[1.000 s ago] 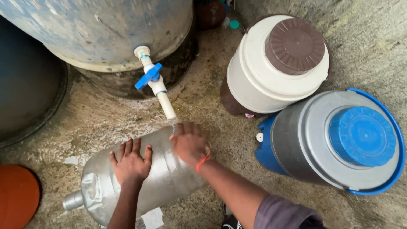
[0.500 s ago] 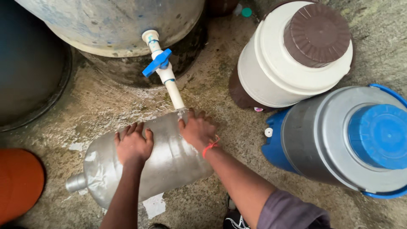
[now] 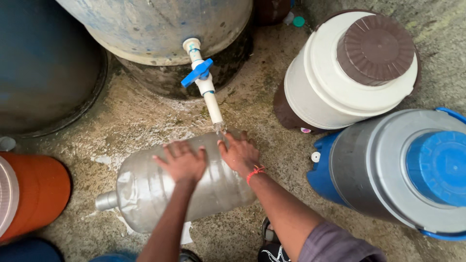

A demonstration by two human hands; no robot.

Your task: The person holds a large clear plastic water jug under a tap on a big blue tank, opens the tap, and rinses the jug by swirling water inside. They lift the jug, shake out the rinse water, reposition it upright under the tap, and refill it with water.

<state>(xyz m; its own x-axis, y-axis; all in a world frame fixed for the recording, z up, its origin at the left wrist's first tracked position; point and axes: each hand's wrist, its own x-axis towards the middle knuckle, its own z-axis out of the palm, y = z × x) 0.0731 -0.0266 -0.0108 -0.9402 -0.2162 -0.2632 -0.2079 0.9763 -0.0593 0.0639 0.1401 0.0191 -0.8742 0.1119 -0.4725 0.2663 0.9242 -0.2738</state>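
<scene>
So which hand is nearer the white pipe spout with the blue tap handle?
Right. The right hand lies on the clear plastic water jug just below the white pipe spout; the left hand rests farther left on the jug.

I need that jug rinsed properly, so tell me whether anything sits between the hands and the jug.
Nothing does. The left hand and the right hand both lie flat on the clear jug, under the white tap.

Outdoor water point (tap, tank, jugs).
</scene>
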